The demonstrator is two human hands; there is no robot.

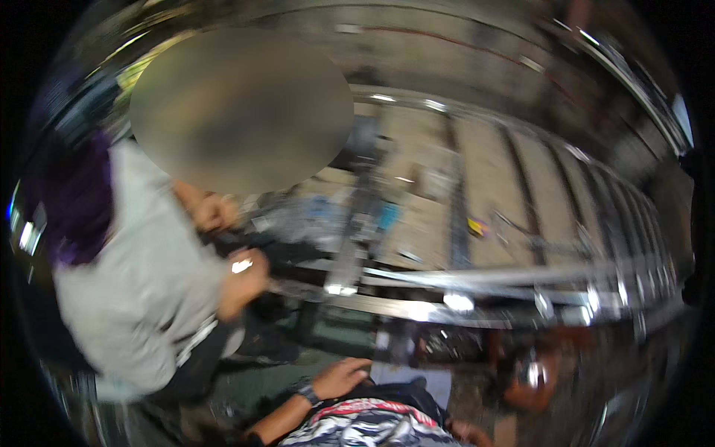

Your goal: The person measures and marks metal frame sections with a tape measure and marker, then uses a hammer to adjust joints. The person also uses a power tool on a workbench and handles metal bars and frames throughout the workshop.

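Note:
My left hand, with a dark watch on its wrist, lies by the front of my patterned shirt. Its fingers are stretched out and it grips nothing I can see. Low at the picture's edge, my right hand shows only in part beside the shirt, its fingers blurred and mostly hidden. Just beyond my left hand lies a pale flat sheet or board. The whole picture is smeared by motion.
A co-worker in a grey shirt is at the left, both hands near a metal frame with slats. On it lie a yellow-and-purple item, a blue item and clear plastic. A reddish-brown object stands at the right.

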